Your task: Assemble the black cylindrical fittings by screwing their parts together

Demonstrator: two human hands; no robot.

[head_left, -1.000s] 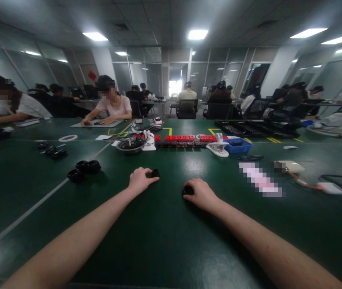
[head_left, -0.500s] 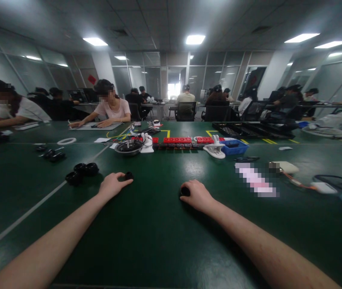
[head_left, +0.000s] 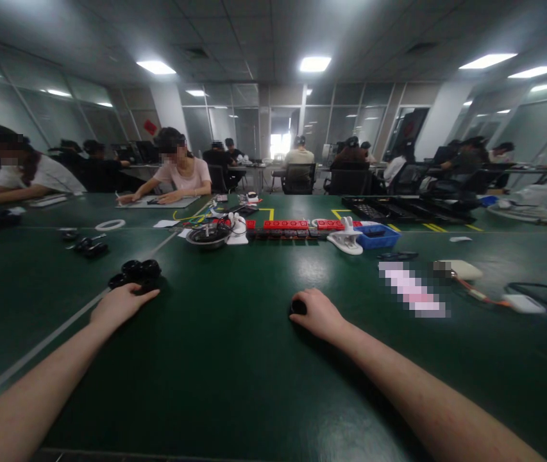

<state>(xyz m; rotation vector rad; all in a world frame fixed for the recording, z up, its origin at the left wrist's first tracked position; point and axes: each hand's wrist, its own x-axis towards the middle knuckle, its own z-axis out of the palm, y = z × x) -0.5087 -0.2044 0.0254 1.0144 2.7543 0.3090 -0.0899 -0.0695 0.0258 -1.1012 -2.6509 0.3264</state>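
Observation:
On the green table point(head_left: 225, 333), my right hand point(head_left: 319, 313) is closed around a black round part point(head_left: 298, 307) whose dark open end faces left. My left hand point(head_left: 118, 304) is at the near side of a cluster of black round parts point(head_left: 134, 268). Its thumb and fingers are curled about a small black part point(head_left: 145, 287), largely hidden by the hand and hard to tell from the cluster behind it.
Black pieces point(head_left: 90, 246) and a white ring point(head_left: 110, 225) lie farther left. Across the middle are a metal bowl point(head_left: 207, 235), red power strips point(head_left: 285, 224), a white clip stand point(head_left: 346, 240) and a blue bin point(head_left: 378, 236). A cable point(head_left: 485, 294) lies right. Co-workers point(head_left: 181, 168) sit beyond.
My left hand has moved left to the cluster, and the small black part has gone from its earlier place with it. My right hand keeps its hold in nearly the same spot.

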